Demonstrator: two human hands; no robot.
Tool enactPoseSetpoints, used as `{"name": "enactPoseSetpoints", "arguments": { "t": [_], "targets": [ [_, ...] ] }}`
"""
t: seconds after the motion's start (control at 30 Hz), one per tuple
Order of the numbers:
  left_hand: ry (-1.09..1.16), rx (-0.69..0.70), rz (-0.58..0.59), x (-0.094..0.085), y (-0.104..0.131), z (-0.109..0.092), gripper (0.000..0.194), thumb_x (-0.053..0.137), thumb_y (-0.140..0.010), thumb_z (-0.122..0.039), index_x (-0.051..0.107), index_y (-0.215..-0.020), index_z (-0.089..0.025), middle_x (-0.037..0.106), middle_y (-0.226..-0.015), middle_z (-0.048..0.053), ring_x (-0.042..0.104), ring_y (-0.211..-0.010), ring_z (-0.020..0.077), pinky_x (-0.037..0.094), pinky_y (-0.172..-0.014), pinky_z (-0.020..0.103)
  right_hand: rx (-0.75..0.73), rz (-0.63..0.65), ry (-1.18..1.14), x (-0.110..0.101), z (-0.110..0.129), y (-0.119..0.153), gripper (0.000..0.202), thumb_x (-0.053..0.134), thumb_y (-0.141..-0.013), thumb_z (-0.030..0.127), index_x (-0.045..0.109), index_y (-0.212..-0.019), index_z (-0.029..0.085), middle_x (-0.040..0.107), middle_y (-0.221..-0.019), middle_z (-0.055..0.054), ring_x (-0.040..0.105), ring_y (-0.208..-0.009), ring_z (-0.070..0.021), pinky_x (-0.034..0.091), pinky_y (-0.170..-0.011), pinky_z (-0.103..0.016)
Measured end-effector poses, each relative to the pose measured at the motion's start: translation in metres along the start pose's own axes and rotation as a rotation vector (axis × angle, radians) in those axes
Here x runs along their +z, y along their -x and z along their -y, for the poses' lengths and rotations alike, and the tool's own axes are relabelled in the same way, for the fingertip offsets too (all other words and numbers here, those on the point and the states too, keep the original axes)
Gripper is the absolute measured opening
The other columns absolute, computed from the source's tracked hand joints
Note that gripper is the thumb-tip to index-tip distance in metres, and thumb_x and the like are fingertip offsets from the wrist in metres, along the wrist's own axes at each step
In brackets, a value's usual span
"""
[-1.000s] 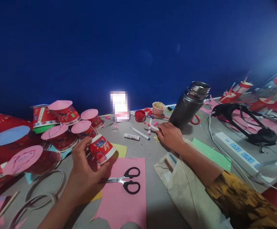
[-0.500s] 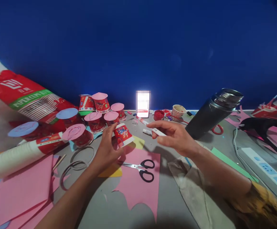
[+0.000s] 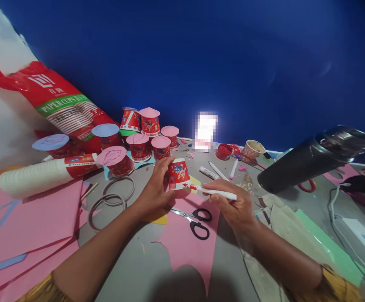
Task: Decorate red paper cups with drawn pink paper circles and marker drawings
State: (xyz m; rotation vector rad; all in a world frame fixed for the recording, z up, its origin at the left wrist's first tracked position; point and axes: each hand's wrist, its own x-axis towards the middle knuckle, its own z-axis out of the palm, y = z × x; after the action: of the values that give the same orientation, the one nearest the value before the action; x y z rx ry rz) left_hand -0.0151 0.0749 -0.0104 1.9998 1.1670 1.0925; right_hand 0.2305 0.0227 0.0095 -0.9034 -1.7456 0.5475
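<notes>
My left hand is wrapped around a red printed paper cup, tilted on its side above the table. In my right hand is a white marker pen with a red tip, pinched between thumb and fingers. Its tip is at the cup's white lower edge; whether it touches, I cannot tell. Below both hands, black-handled scissors lie on a cut pink paper sheet.
Several cups with paper discs stand at the back left, near a stack of cups and two tape rings. Loose pens, a small cup, a dark flask and a cloth are to the right.
My right hand has brought the pen, now uncapped with its red tip showing, leftward to the cup. My left hand holds the cup more upright. The view has shifted and tilted.
</notes>
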Motion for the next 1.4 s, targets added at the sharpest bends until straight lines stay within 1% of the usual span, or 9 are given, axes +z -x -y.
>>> {"name": "enactPoseSetpoints", "arguments": {
  "t": [0.1,0.2,0.3,0.43,0.6,0.8,0.97,1.23,1.4],
  "targets": [
    [-0.036,0.027,0.017,0.0006,0.0011,-0.0006,0.081,0.078,-0.082,-0.033,0.039,-0.153,-0.029,0.039,-0.16,0.014,0.037,-0.153,0.0333,0.037,-0.125,0.054,-0.163,-0.01,0.117,0.0006,0.0048,-0.0028,0.012,0.069,-0.097,0.024,0.077,-0.106,0.025,0.08,-0.086,-0.005,0.075,-0.077,-0.0207,0.061,-0.069,-0.033],
    [-0.051,0.036,0.023,0.0017,0.0015,-0.0014,0.083,0.079,-0.082,-0.032,0.038,-0.153,-0.028,0.039,-0.159,0.015,0.038,-0.152,0.0336,0.038,-0.125,0.054,-0.303,0.025,0.188,0.0017,0.0086,-0.0035,0.015,0.067,-0.097,0.016,0.074,-0.108,0.023,0.08,-0.084,-0.005,0.073,-0.073,-0.0201,0.059,-0.068,-0.034],
    [-0.044,0.054,0.031,0.0022,0.0012,-0.0019,0.082,0.078,-0.081,-0.029,0.038,-0.152,-0.027,0.039,-0.158,0.015,0.037,-0.151,0.0346,0.038,-0.124,0.056,-0.358,0.069,0.221,0.0029,0.0089,-0.0028,0.02,0.066,-0.097,0.013,0.072,-0.114,0.023,0.081,-0.086,-0.005,0.073,-0.072,-0.0198,0.059,-0.067,-0.034],
    [-0.02,0.061,0.027,0.0027,0.0008,-0.0021,0.082,0.079,-0.08,-0.03,0.039,-0.152,-0.03,0.039,-0.158,0.014,0.039,-0.15,0.0339,0.041,-0.122,0.056,-0.37,0.073,0.234,0.004,0.0069,-0.0017,0.025,0.066,-0.097,0.012,0.071,-0.119,0.023,0.081,-0.089,-0.006,0.073,-0.073,-0.0201,0.061,-0.068,-0.035],
    [-0.029,0.06,0.028,0.003,0.0008,-0.0021,0.084,0.081,-0.079,-0.03,0.039,-0.151,-0.032,0.041,-0.157,0.013,0.039,-0.15,0.0344,0.039,-0.123,0.057,-0.369,0.094,0.233,0.0042,0.0071,-0.0021,0.025,0.064,-0.098,0.012,0.071,-0.12,0.023,0.081,-0.089,-0.006,0.073,-0.073,-0.0197,0.06,-0.068,-0.034],
    [-0.092,0.102,0.03,0.003,0.0019,-0.0005,0.086,0.076,-0.076,-0.019,0.037,-0.153,-0.029,0.042,-0.155,0.013,0.04,-0.148,0.0348,0.037,-0.124,0.058,-0.359,0.11,0.223,0.0046,0.0072,-0.0005,0.025,0.065,-0.097,0.01,0.07,-0.119,0.021,0.081,-0.092,-0.007,0.071,-0.076,-0.0197,0.059,-0.07,-0.034],
    [-0.109,0.107,0.049,0.002,0.0028,-0.001,0.089,0.071,-0.073,-0.012,0.036,-0.154,-0.029,0.041,-0.156,0.013,0.04,-0.147,0.034,0.037,-0.125,0.056,-0.35,0.116,0.225,0.0054,0.0075,-0.0012,0.023,0.065,-0.097,0.011,0.071,-0.116,0.022,0.08,-0.089,-0.005,0.071,-0.075,-0.0193,0.059,-0.069,-0.033],
    [-0.11,0.124,0.034,0.0037,0.0027,-0.001,0.086,0.078,-0.078,-0.022,0.036,-0.152,-0.029,0.042,-0.154,0.013,0.042,-0.146,0.0345,0.038,-0.123,0.056,-0.337,0.13,0.24,0.0052,0.0069,-0.0011,0.019,0.064,-0.098,0.011,0.071,-0.113,0.02,0.08,-0.089,-0.005,0.071,-0.076,-0.0183,0.06,-0.07,-0.032],
    [-0.12,0.131,0.034,0.0038,0.0036,-0.0002,0.088,0.072,-0.075,-0.011,0.035,-0.153,-0.029,0.041,-0.154,0.013,0.041,-0.146,0.0333,0.037,-0.124,0.056,-0.394,0.096,0.245,0.0055,0.0079,-0.0028,0.018,0.066,-0.097,0.009,0.07,-0.113,0.017,0.08,-0.088,-0.007,0.071,-0.074,-0.0185,0.06,-0.068,-0.033]
  ]
}}
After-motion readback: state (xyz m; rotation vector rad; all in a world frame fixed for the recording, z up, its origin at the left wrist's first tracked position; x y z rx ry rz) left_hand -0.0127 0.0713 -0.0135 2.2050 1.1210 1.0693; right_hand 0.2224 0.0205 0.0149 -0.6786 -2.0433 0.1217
